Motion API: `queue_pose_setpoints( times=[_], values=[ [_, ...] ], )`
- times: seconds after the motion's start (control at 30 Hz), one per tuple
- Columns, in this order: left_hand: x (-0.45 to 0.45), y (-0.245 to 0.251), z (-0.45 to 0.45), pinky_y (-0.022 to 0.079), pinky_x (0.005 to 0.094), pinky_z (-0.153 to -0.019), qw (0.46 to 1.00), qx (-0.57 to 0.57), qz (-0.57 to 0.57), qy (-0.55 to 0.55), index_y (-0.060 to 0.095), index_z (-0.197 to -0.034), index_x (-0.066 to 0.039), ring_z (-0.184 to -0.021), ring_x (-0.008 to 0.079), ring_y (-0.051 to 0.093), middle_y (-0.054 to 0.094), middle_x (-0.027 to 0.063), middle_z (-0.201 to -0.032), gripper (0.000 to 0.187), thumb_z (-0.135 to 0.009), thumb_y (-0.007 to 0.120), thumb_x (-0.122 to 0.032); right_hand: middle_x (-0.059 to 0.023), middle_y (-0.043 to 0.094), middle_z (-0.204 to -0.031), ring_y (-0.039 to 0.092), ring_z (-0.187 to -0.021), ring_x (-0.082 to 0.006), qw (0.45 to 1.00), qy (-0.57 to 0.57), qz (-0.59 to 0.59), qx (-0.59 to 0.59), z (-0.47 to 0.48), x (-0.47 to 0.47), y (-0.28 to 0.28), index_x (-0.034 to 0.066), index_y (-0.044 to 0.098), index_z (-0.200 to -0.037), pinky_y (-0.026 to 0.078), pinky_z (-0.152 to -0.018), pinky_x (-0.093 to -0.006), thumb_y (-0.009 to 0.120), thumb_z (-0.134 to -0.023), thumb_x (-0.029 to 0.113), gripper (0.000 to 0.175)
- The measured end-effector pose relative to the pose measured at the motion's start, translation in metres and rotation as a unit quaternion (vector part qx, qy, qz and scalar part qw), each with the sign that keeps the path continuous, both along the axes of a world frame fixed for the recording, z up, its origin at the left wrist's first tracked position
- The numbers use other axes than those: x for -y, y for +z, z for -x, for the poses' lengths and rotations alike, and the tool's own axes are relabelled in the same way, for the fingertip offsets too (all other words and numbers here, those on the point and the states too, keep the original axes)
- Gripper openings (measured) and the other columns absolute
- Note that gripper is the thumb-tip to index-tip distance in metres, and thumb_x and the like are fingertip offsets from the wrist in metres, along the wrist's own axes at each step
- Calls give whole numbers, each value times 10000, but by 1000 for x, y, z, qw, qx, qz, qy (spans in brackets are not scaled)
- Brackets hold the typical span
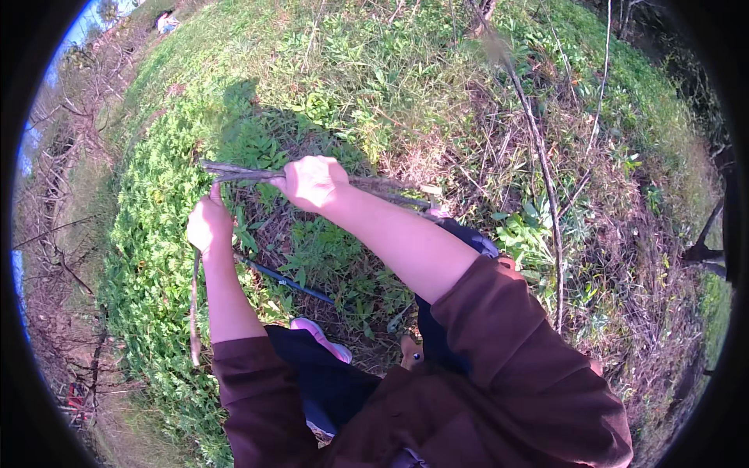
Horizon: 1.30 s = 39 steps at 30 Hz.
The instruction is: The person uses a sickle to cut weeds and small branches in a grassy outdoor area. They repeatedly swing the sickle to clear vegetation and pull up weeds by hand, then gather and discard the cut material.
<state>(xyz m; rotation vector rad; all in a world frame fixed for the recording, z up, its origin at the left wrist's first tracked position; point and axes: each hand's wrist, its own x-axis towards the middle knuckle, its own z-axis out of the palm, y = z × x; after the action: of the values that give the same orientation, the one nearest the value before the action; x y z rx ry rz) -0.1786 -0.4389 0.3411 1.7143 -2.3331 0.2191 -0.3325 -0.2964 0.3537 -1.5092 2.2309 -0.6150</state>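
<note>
My right hand is closed around several grey dry sticks, held roughly level in front of me. Their split ends point left, and the rest runs right behind my forearm. Just below the left ends, my left hand is closed with its thumb up, its tip at or very near the sticks. From under that fist hangs a thin brown stick; the part inside the fist is hidden. Whether it joins the other sticks I cannot tell.
Leafy green weeds cover the ground on the left. A dark blue pole or hose lies near my pink shoe. To the right a long thin branch crosses the view, above dry grass. Bare brush lines the left rim.
</note>
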Motion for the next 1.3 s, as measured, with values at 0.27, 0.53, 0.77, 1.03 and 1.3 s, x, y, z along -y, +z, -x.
queue_pose_setpoints(
  times=[0.27,0.53,0.77,1.03,1.3],
  values=[
    [-18,35,16,424,373,-817,846,-511,-40,-145,510,-1028,2,-867,236,516,546,137,-935,599,-917,345,-563,-131,597,-633,624,-596,-309,935,-51,351,-22,-11,24,-5,58,525,-762,480,-521,-425,543,-840,438,389],
    [-22,28,39,486,397,-839,546,-760,-234,-264,508,-879,42,-883,275,571,566,149,-836,200,-909,542,-153,-99,615,-700,630,-659,-262,929,2,366,-59,-22,29,-20,70,541,-809,477,-541,-372,574,-811,421,353],
    [-8,21,25,441,440,-812,380,-845,-334,-172,441,-824,6,-772,267,500,501,141,-770,226,-962,362,-154,-11,510,-680,579,-681,-187,847,-16,485,-218,-14,24,-21,111,553,-689,448,-629,-330,548,-707,192,83],
    [-43,22,46,441,472,-865,308,-861,-399,-65,402,-924,10,-820,257,513,485,127,-820,180,-972,344,-153,-73,620,-785,589,-874,-242,930,-21,233,-284,-6,-23,7,84,603,-785,438,-773,-363,557,-743,184,117],
    [-97,9,60,451,471,-926,475,-628,-562,-252,396,-1210,62,-1138,345,503,459,232,-1255,509,-909,531,-326,-94,589,-650,620,-578,-251,891,-227,166,-356,82,-167,7,85,497,-862,479,-489,-383,543,-846,216,140]
  ],
)
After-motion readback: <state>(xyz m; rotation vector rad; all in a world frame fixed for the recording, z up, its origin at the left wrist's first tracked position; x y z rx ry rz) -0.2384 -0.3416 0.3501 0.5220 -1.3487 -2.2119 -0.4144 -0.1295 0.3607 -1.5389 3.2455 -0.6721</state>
